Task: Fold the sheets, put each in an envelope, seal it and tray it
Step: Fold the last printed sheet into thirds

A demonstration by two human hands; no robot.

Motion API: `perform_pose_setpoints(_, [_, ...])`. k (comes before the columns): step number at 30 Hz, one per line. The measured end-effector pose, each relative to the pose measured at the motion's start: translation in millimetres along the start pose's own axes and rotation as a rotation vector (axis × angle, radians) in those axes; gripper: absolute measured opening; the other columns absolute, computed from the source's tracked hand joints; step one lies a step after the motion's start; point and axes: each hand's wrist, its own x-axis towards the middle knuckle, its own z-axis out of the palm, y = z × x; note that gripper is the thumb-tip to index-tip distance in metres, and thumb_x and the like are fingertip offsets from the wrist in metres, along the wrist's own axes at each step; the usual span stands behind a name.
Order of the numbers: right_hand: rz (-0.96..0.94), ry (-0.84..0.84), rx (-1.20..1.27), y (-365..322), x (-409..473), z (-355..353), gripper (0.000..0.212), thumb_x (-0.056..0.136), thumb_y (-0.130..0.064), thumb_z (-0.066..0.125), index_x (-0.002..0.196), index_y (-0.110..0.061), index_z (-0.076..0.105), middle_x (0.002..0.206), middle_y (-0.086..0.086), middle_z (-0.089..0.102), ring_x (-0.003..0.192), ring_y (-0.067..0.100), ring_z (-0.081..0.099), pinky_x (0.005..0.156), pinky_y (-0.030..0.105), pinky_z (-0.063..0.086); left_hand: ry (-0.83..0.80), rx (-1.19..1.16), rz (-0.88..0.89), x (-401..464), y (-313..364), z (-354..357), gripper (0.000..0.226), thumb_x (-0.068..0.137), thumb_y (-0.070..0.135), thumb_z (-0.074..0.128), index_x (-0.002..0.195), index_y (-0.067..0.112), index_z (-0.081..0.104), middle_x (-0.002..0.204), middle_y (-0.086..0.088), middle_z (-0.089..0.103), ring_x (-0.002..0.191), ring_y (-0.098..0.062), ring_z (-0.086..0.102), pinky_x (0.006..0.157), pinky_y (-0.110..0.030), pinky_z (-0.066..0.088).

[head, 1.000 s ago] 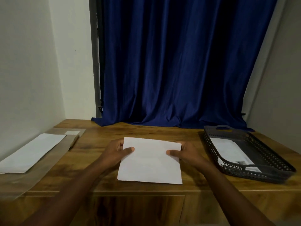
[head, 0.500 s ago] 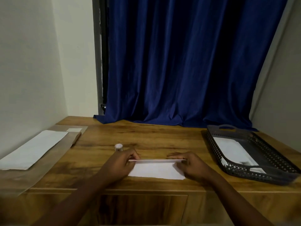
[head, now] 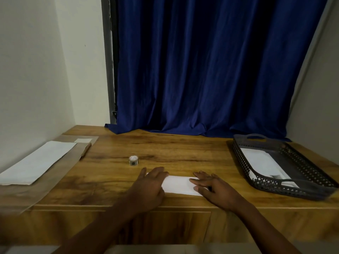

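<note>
Both hands, left hand [head: 149,186] and right hand [head: 212,187], press flat with straight fingers on the folded white paper sheet [head: 180,185]. If either slides unevenly, I'd expect a crooked crease. The small white sticker roll [head: 133,160] sits just beyond the left hand.

blue curtain [head: 201,70], pale walls [head: 36,70], wooden desk [head: 165,147]

The scene is dimly and softly lit, faint sheen is seen on the counter [head: 113,182], and straight lines are bowed toward the wide-angle edges.
</note>
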Motion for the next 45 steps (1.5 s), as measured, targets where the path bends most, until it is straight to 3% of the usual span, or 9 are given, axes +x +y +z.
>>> perform_pose_setpoints(3, [0.022, -0.017, -0.059, -6, 0, -2, 0.043, 0.104, -0.048, 0.042, 0.147, -0.046, 0.043, 0.164, -0.018, 0.024, 0.152, -0.003, 0.008, 0.127, 0.039, 0.006, -0.106, 0.044, -0.014, 6, 11, 12, 0.071, 0.096, 0.052, 0.013, 0.162, 0.025, 0.010, 0.170, 0.001, 0.004, 0.156, -0.018, 0.000, 0.125, -0.049, -0.004])
perform_pose_setpoints(8, [-0.033, 0.084, -0.234, -60, 6, 8, 0.049, 0.108, -0.034, 0.030, 0.157, -0.025, 0.032, 0.166, -0.006, 0.024, 0.154, 0.007, 0.011, 0.125, 0.035, -0.001, -0.082, 0.101, 0.000, 6, 12, 26, 0.091, 0.085, 0.068, -0.019, 0.162, 0.025, 0.004, 0.170, 0.003, 0.002, 0.156, -0.020, -0.001, 0.124, -0.048, -0.002])
perform_pose_setpoints(14, [-0.022, -0.002, -0.076, -106, 26, 52, 0.061, 0.107, -0.047, 0.022, 0.162, -0.023, 0.012, 0.170, -0.004, 0.008, 0.155, 0.005, 0.002, 0.127, 0.041, -0.001, -0.091, 0.232, 0.074, 2, 4, 27, 0.065, 0.087, 0.052, 0.039, 0.144, 0.021, 0.042, 0.144, -0.009, 0.057, 0.131, -0.034, 0.056, 0.096, -0.057, 0.053])
perform_pose_setpoints(19, [0.072, -0.020, -0.116, -83, 18, 44, 0.090, 0.089, -0.074, 0.002, 0.162, -0.022, 0.009, 0.170, -0.004, 0.008, 0.155, 0.006, 0.000, 0.127, 0.037, 0.000, -0.079, 0.076, -0.006, 5, 10, 26, 0.090, 0.087, 0.068, -0.012, 0.162, 0.023, 0.008, 0.170, 0.001, 0.004, 0.156, -0.020, 0.000, 0.124, -0.048, 0.002])
perform_pose_setpoints(22, [0.164, -0.030, -0.192, -63, 10, 33, 0.090, 0.090, -0.074, 0.002, 0.162, -0.020, 0.006, 0.170, -0.003, 0.005, 0.156, 0.009, -0.001, 0.126, 0.038, -0.001, -0.053, 0.056, -0.034, 7, 13, 25, 0.107, 0.072, 0.071, -0.025, 0.162, 0.023, 0.007, 0.170, 0.003, 0.002, 0.156, -0.016, -0.003, 0.123, -0.042, -0.004])
perform_pose_setpoints(28, [0.218, -0.030, -0.223, -39, 1, 16, 0.066, 0.107, -0.051, 0.022, 0.162, -0.019, 0.007, 0.170, -0.001, 0.006, 0.156, 0.012, 0.003, 0.126, 0.038, 0.004, -0.022, 0.018, -0.142, 3, 16, 21, 0.101, 0.079, 0.075, -0.016, 0.161, 0.022, 0.010, 0.169, 0.002, 0.007, 0.156, -0.017, 0.001, 0.125, -0.046, 0.000])
perform_pose_setpoints(35, [0.162, -0.089, -0.248, -54, 17, -27, 0.079, 0.087, -0.057, 0.066, 0.154, -0.032, 0.033, 0.154, 0.000, 0.044, 0.139, 0.022, 0.041, 0.114, 0.045, 0.032, 0.096, 0.006, -0.052, -5, 14, 21, 0.076, 0.090, 0.059, 0.011, 0.157, 0.028, 0.028, 0.160, 0.004, 0.034, 0.147, -0.016, 0.027, 0.125, -0.044, 0.017])
perform_pose_setpoints(40, [0.111, -0.289, -0.203, -64, 44, -42, 0.050, 0.075, -0.053, 0.081, 0.115, -0.024, 0.071, 0.115, -0.006, 0.070, 0.103, 0.016, 0.063, 0.087, 0.038, 0.054, 0.211, -0.097, 0.082, -9, 13, 22, 0.064, 0.095, 0.050, 0.034, 0.154, 0.024, 0.036, 0.153, 0.003, 0.043, 0.140, -0.015, 0.036, 0.119, -0.045, 0.030])
perform_pose_setpoints(45, [0.112, -0.372, 0.050, -69, 63, -34, 0.041, 0.082, -0.053, 0.073, 0.095, -0.015, 0.074, 0.097, 0.002, 0.075, 0.094, 0.024, 0.070, 0.074, 0.036, 0.052, 0.292, -0.196, 0.158, -11, 10, 25, 0.064, 0.095, 0.043, 0.048, 0.153, 0.022, 0.035, 0.152, 0.003, 0.041, 0.142, -0.014, 0.031, 0.118, -0.039, 0.030])
